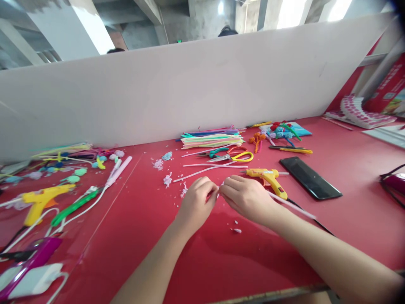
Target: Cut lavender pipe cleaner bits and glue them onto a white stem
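Note:
My left hand (198, 200) and my right hand (243, 195) meet over the red table (202, 261), fingertips pinched together. Between them shows a tiny pale pinkish bit, mostly hidden by the fingers; its kind I cannot make out. Small fluffy lilac clippings (167, 180) lie just beyond my left hand. Beside my right hand rests a yellow glue gun (268, 179). Yellow-handled scissors (232, 157) and teal-handled pliers (217, 152) lie farther back, among loose pale pink pipe cleaners (202, 171). White scraps (236, 230) sit below my right hand.
A bundle of pipe cleaners (211, 139) lies against the white partition (190, 93). A black phone (310, 177) is at the right, with fuzzy flowers (281, 130) behind it. Left stand another yellow glue gun (42, 200), a pink styling iron (117, 171), a green-handled tool (75, 207) and white cables.

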The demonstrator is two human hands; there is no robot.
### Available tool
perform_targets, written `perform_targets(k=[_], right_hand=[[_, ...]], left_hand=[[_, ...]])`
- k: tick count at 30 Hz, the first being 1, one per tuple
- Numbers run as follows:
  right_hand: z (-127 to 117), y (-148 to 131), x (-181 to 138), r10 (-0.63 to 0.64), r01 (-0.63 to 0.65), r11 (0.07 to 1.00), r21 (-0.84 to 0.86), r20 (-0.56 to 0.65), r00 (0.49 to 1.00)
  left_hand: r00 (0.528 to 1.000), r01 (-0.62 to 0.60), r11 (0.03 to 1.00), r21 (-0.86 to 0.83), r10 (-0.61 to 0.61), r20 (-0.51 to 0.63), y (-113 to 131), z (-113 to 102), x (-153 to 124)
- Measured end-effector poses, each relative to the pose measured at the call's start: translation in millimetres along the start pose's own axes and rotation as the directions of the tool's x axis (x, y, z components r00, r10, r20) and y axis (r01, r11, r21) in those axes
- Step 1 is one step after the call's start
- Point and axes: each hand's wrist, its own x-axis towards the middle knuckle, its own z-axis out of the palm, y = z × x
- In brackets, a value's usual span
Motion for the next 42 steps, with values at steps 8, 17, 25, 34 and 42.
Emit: perform_targets(k=[8,17,25,34,42], right_hand=[[-10,13,6,0.364,-0.41,0.513,0.754,0.242,0.9],[3,-6,4,0.405,-0.326,0.732,0.598,0.004,0.914],[1,-8,-1,0.058,-0.056,0.998,0.041,-0.059,0.997],[-6,5,0,0.203,-0.199,0.877,0.437,0.038,0.978],[0,7,5,0.441,-0.402,0.558,0.726,0.151,0.885]], left_hand=[[0.965,0.208,0.824,-0.527,-0.083,0.25,1,-18,1],[0.967,0.216,0.771,-0.599,-0.256,0.02,4,-8,1],[0.984,0.008,1.0,0.014,-0.006,-0.179,6,-3,-2],[0.987,0.006,0.983,-0.182,0.023,0.159,4,-13,0],[0.961,0.265,0.635,-0.725,-0.237,0.144,1,-2,0]])
